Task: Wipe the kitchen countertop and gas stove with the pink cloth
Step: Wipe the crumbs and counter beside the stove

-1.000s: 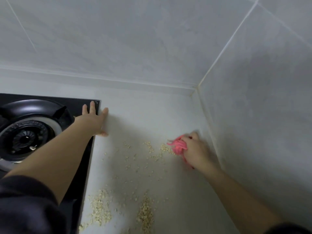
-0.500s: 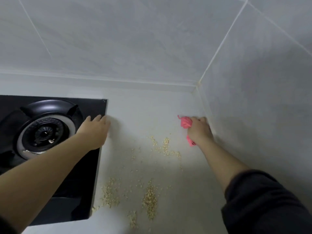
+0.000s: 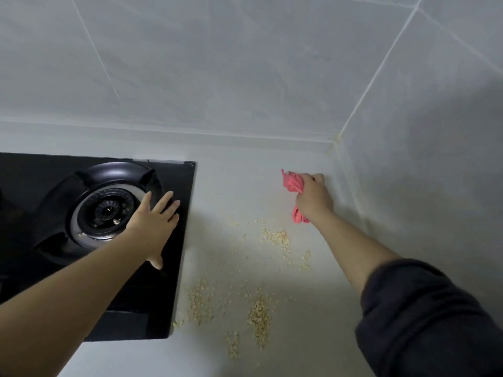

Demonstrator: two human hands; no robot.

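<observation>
Dark, near-black sleeve (image 3: 424, 317) on the right arm, soft and rumpled, bunched above a bare forearm. Left forearm bare too; left hand (image 3: 152, 227) and right hand (image 3: 313, 197) both bare.

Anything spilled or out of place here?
Yes: pale flakes lie scattered over the counter beside the stove, thickest near the front. A few sit on the burner too. The cloth in the right hand is behind them.

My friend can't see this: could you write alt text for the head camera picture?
A right hand grips a pink cloth on a pale countertop near the tiled corner, with crumbs scattered nearer. The left hand rests flat on a black gas stove.
</observation>
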